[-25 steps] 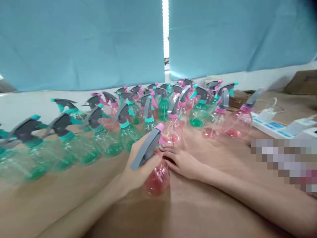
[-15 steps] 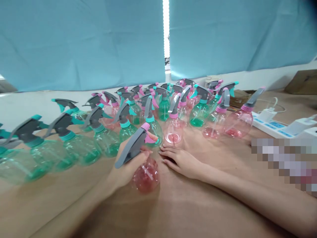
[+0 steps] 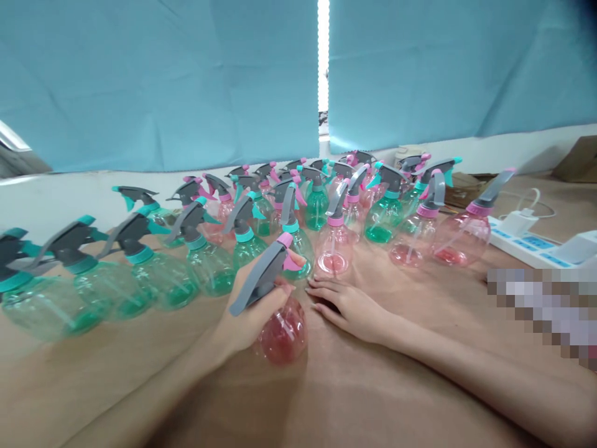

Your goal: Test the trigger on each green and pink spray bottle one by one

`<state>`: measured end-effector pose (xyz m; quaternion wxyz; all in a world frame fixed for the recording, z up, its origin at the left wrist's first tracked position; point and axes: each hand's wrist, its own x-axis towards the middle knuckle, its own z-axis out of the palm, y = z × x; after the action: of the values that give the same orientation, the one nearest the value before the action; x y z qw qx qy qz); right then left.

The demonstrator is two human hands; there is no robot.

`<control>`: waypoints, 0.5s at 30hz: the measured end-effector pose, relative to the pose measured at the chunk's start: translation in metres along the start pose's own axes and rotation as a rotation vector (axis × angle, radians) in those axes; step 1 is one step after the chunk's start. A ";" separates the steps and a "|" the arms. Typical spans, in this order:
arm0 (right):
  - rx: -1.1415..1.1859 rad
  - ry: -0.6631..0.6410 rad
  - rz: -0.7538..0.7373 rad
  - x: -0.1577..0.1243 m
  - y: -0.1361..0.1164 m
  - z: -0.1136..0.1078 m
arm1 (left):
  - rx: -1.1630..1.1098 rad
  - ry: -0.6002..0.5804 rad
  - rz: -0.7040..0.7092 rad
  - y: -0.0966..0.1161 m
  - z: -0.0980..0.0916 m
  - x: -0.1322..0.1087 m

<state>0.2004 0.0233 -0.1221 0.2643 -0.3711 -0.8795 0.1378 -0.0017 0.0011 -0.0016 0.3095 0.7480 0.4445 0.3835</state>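
My left hand [image 3: 249, 311] is wrapped round the neck of a pink spray bottle [image 3: 283, 333] with a grey and pink trigger head. Its round, see-through body shows below my fingers, and the handle points back toward my wrist. My right hand [image 3: 347, 306] rests on the table with fingers stretched forward and holds nothing. Just beyond its fingertips stands another pink spray bottle [image 3: 332, 246]. A green spray bottle [image 3: 296, 252] is right behind the held one.
Several green spray bottles [image 3: 163, 280] line the left side, and mixed pink and green ones crowd the back. At right lies a white power strip [image 3: 527, 242] with plugs. A blue curtain [image 3: 163, 81] hangs behind the brown table [image 3: 373, 398].
The whole view has shifted slightly, so everything appears a little further right. My left hand keeps its grip on the pink spray bottle, and my right hand stays on the table.
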 end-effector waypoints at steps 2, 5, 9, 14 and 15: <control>0.005 0.001 0.003 0.000 0.000 0.000 | -0.057 -0.021 -0.008 -0.002 0.001 0.000; 0.004 -0.003 0.006 -0.001 0.001 0.000 | -0.090 -0.034 -0.019 -0.004 0.002 0.000; -0.004 -0.011 0.006 -0.001 0.001 0.000 | -0.064 -0.012 -0.012 -0.005 0.003 0.002; -0.012 -0.021 0.016 -0.001 0.000 -0.001 | -0.079 0.001 -0.058 -0.006 0.004 0.001; -0.013 -0.023 0.017 -0.001 0.000 -0.001 | -0.083 0.009 -0.072 -0.006 0.004 0.001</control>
<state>0.2015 0.0226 -0.1212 0.2507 -0.3785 -0.8801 0.1387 -0.0006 0.0035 -0.0080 0.3517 0.7164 0.4563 0.3935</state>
